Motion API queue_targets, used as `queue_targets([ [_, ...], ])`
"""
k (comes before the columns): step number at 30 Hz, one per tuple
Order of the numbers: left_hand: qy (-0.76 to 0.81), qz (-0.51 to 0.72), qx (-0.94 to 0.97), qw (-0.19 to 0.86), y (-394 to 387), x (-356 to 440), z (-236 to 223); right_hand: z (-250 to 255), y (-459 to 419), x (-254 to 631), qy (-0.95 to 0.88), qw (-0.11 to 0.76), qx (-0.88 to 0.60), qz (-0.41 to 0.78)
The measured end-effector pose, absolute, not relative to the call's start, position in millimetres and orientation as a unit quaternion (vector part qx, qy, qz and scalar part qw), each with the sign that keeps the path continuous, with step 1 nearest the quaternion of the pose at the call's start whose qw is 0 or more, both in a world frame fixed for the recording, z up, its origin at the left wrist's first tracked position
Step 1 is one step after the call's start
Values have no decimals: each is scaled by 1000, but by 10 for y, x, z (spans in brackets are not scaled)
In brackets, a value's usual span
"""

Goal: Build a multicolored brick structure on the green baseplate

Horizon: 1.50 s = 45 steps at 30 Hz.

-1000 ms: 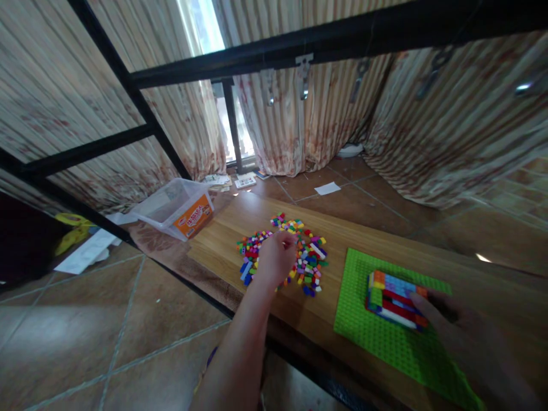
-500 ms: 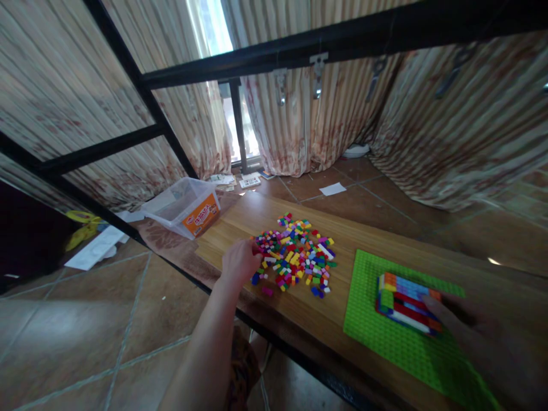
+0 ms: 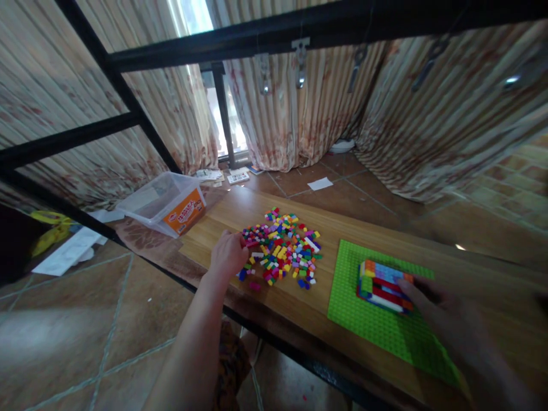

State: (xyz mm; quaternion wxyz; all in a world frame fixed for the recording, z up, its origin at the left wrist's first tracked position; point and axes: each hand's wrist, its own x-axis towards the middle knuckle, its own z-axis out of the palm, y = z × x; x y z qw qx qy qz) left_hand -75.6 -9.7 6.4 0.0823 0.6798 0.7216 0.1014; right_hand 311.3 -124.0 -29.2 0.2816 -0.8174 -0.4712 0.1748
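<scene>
A spread-out pile of small toy building bricks (image 3: 280,251) in many colours lies on the wooden board. At its left edge is my left hand (image 3: 229,254), fingers closed together among the bricks; what they pinch, if anything, is hidden. To the right, a block built of bricks (image 3: 383,288), with orange, light blue, red and white parts, sits over the green studded baseplate (image 3: 349,274). My right hand (image 3: 432,302) grips its right end, thumb on top and the other fingers mostly hidden behind.
A clear plastic tub (image 3: 165,202) with an orange label stands at the board's far left end. Black metal bars (image 3: 240,45) with hanging clips cross above the wooden board (image 3: 257,200). Beyond are striped curtains (image 3: 274,125) and papers (image 3: 320,184) on the tiled floor.
The whole view has shifted, so the board and both hands appear farther left. My left hand stays at the pile's edge, and my right hand keeps its grip on the brick block.
</scene>
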Motion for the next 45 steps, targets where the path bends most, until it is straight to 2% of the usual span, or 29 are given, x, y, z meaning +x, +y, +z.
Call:
queue_targets([
  [5,705,112,679,170,-112,-792,281,-358,-1228,3120,-462,327,-793,226],
  [9,629,188,704,271,-160,-626,365,-320,-1240,3088,-436,369,-791,219],
  [14,482,320,707,407,-339,86,155,-183,-1288,3009,-369,490,-775,151],
  [16,425,327,721,438,-449,445,59,-163,-1297,2981,-378,541,-733,163],
  [19,393,347,722,451,-585,872,-30,-173,-1302,2962,-407,570,-692,174],
  [24,374,336,757,418,-667,1151,-105,-164,-1335,2990,-498,544,-647,196],
  [33,351,311,820,327,-695,1235,-125,-128,-1383,2987,-622,399,-644,196],
  [45,358,334,816,309,-677,1239,-154,-143,-1395,2934,-622,371,-678,125],
])
